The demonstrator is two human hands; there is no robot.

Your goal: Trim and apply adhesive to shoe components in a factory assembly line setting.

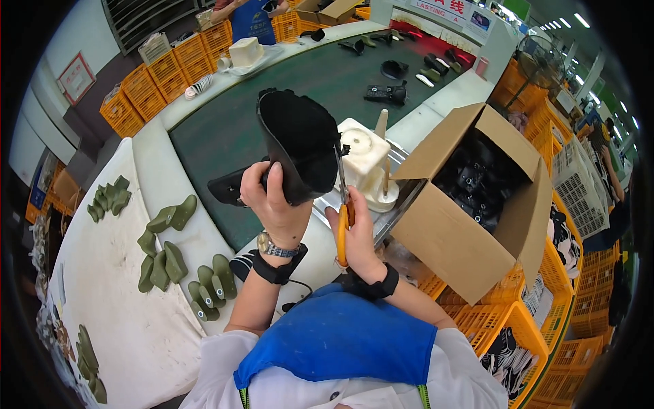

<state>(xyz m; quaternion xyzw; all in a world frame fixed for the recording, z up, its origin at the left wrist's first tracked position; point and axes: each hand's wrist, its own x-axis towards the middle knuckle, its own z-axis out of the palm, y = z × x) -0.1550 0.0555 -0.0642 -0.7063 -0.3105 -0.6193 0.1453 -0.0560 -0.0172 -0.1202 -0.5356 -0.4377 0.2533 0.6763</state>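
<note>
My left hand (278, 208) is closed round a black boot upper (298, 150), held up with its wide shaft opening toward me and its foot part pointing left. Orange-handled scissors (342, 238) are in my right hand (363, 238), with fingers round the handles. Their blades point up along the right edge of the boot shaft, where a small dark scrap shows by the tips. Whether the blades touch the boot, I cannot tell. Just behind the scissors stands a white block-shaped stand (360, 146) with wooden pegs.
At right, an open cardboard box (443, 228) holds black strapped uppers. Several green shoe lasts (174, 262) lie on the white table at left. Black uppers (386, 92) rest on the green conveyor belt (231, 129). Orange crates (507, 334) stand around. Another person (252, 20) works across the belt.
</note>
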